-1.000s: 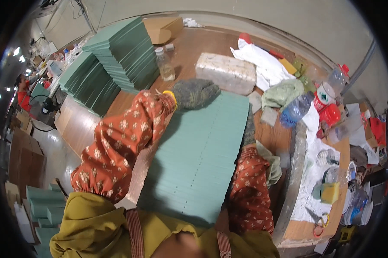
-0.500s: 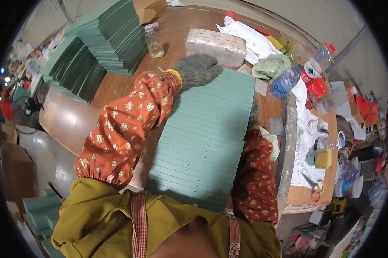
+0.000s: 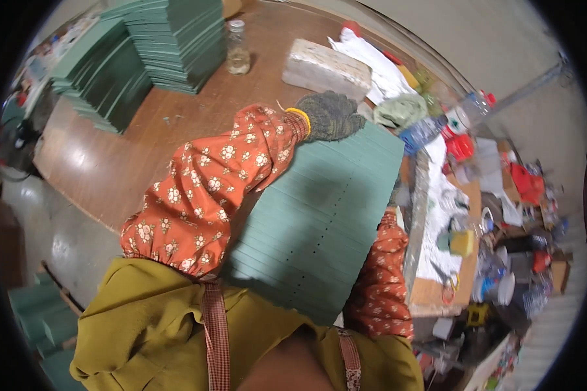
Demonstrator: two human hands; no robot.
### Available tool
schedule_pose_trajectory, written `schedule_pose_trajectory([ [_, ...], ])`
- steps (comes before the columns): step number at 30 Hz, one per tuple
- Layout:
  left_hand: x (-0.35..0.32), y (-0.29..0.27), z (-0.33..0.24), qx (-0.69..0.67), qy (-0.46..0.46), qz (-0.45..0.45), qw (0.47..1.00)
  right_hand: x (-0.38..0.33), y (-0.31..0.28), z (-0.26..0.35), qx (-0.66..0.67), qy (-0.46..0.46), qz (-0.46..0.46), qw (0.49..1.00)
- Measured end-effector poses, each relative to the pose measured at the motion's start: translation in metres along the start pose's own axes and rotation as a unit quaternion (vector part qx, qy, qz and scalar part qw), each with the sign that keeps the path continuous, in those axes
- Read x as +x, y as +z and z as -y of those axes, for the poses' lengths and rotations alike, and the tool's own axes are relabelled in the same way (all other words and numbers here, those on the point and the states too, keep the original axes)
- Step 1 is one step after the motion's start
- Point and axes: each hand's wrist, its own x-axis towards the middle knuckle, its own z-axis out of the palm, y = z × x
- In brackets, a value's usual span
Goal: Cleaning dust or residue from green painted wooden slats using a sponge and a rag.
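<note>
A tall stack of green sheets (image 3: pixel 319 215) leans toward my chest, its layered edges facing up and marked with a line of small dark dots. My left hand (image 3: pixel 330 116), in a grey knitted glove, is closed over the far end of the stack. Along the stack's right side reaches my right arm in a red flowered sleeve. Only a dark sliver of my right hand (image 3: pixel 396 191) shows past the green edge; its fingers are hidden. Just beyond the left glove lies a whitish rectangular block (image 3: pixel 326 70).
More stacks of green sheets (image 3: pixel 176 45) stand at the table's far left, beside a lidded glass jar (image 3: pixel 238 49). Plastic bottles (image 3: pixel 423 133), a white cloth (image 3: pixel 365 62), a yellow sponge (image 3: pixel 461 243) and scissors (image 3: pixel 448 284) crowd the right side. Other green pieces (image 3: pixel 42 309) lie low at the left.
The green stack's far end and my left hand have shifted to the right, and the stack slants more. The whole view has turned and moved somewhat.
</note>
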Motion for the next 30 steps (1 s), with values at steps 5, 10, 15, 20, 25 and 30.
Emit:
schedule_pose_trajectory([
  [5,-0.006,-0.003,0.009,-0.194,0.031,0.036,0.980,-0.018,-0.024,0.093,-0.437,-0.222,-0.043,0.870],
  [10,-0.012,0.023,0.025,-0.109,0.130,0.013,0.986,-0.026,0.056,0.195,-0.676,-0.200,0.110,0.701],
  [15,0.021,0.102,0.145,-0.145,0.011,-0.223,0.964,-0.030,0.211,0.180,-0.763,-0.121,0.200,0.602],
  [20,0.037,0.119,0.159,-0.510,-0.039,-0.119,0.851,-0.111,0.106,0.207,-0.580,-0.185,0.174,0.774],
  [25,0.029,0.101,0.133,-0.578,0.013,-0.148,0.802,-0.280,-0.016,0.150,-0.128,0.109,0.135,0.977],
  [30,-0.032,0.055,0.102,-0.731,-0.036,-0.169,0.660,-0.335,0.072,0.109,0.027,0.035,0.095,0.994],
])
